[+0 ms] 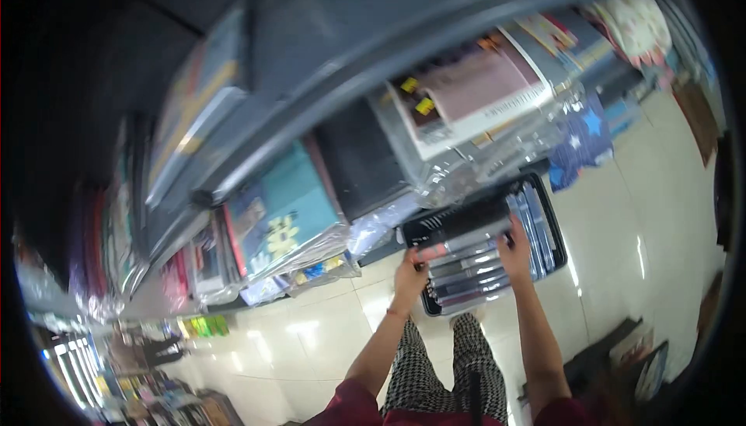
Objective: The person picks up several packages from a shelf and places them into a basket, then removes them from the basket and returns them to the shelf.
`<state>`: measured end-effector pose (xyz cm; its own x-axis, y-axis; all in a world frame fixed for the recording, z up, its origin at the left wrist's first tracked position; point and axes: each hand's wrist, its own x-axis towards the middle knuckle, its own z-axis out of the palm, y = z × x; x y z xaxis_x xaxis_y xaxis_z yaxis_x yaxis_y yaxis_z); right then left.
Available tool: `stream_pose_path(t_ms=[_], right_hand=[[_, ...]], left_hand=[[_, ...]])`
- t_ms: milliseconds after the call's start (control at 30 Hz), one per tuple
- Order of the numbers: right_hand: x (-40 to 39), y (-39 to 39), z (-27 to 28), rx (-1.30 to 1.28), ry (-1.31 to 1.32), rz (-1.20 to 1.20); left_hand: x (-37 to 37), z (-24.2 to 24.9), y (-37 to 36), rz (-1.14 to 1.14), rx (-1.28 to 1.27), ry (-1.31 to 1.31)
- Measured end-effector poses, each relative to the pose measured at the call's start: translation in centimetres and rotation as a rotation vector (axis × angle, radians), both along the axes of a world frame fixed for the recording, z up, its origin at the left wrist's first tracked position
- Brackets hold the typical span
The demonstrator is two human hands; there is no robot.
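A dark flat packet in shiny clear plastic [475,226] is held level between my two hands, above a black basket [555,220] on the floor. My left hand [409,274] grips its left end, near a small orange-pink patch. Around its right end my right hand [514,253] has its fingers closed. Below, several similar plastic-wrapped packets [470,280] lie stacked in the basket. More bluish packets [536,228] are lined up along its right side. The held packet hides the middle of the basket, and its print is too blurred to read.
A dark shelf [311,76] runs across in front. On its lower level lie a teal packet [291,204], a black packet [361,154] and a pinkish boxed set [474,88]. A blue star-patterned packet [584,138] hangs over the edge. Shiny tiles [303,348] cover the floor.
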<state>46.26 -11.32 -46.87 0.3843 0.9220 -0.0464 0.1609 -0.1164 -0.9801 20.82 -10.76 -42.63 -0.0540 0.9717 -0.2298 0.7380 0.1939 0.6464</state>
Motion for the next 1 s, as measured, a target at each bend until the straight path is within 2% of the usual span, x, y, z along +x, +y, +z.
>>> stream_pose_path(t_ms=[67, 133, 200, 267, 333, 400, 433, 467, 533, 567, 633, 667, 700, 767, 833, 900, 967, 1000], right_hand=[[-0.2, -2.6, 9.2, -0.055, -0.037, -0.053], [-0.4, -6.2, 16.5, -0.038, 0.113, -0.116], [-0.4, -10.0, 20.8, 0.136, 0.115, -0.154], [-1.5, -12.1, 28.5, 0.262, 0.07, -0.238], [-2.5, -13.5, 35.0, 0.335, -0.101, -0.43], [-2.4, -15.2, 38.8, 0.493, -0.296, -0.538], [-2.8, -15.6, 41.5, 0.602, -0.255, -0.544], [-4.1, -15.8, 44.2, 0.701, -0.335, -0.599], [-5.3, -16.4, 44.4, 0.762, -0.417, -0.881], [-6.2, -16.0, 45.2, 0.852, -0.258, -0.809], [-8.4, -14.4, 47.1, 1.004, 0.061, -0.642], [-9.4, -13.1, 48.1, 0.983, -0.001, -0.5], [-10.7, -10.6, 48.1, 1.079, -0.015, -0.518], [-12.7, -5.9, 47.4, 1.185, -0.047, -0.386], [-14.5, -0.5, 45.9, 1.149, -0.11, -0.296], [-17.6, 4.3, 45.4, 1.059, -0.058, -0.128], [-19.7, 7.5, 43.3, 0.795, 0.015, 0.009], [-20.6, 8.7, 43.0, 0.778, -0.159, 0.008]], left_hand=[[0.9, 6.6, -3.1, 0.0, 0.079, -0.118], [1.9, 13.0, -6.2, -0.026, 0.168, -0.173], [3.2, 18.7, -9.0, -0.049, 0.226, -0.238], [4.6, 24.0, -10.7, -0.077, 0.264, -0.323], [5.6, 29.2, -11.7, -0.128, 0.28, -0.395], [6.0, 32.3, -12.0, -0.145, 0.391, -0.663], [6.2, 33.7, -12.2, -0.156, 0.443, -0.802], [6.1, 35.2, -12.4, -0.157, 0.508, -0.84], [4.9, 37.9, -12.4, -0.158, 0.633, -0.911], [3.5, 39.4, -11.5, -0.206, 0.819, -0.866], [0.8, 41.2, -9.8, -0.175, 1.035, -0.837], [-0.6, 41.7, -9.1, -0.156, 1.135, -0.814], [-2.1, 42.2, -8.5, -0.123, 1.174, -0.77], [-5.4, 41.8, -7.4, -0.055, 1.178, -0.661], [-8.3, 40.9, -5.6, 0.002, 1.164, -0.577], [-11.0, 40.4, -3.8, 0.044, 1.061, -0.439], [-13.3, 40.2, -1.6, 0.063, 0.982, -0.327], [-14.6, 40.2, -0.2, 0.096, 0.948, -0.145]])
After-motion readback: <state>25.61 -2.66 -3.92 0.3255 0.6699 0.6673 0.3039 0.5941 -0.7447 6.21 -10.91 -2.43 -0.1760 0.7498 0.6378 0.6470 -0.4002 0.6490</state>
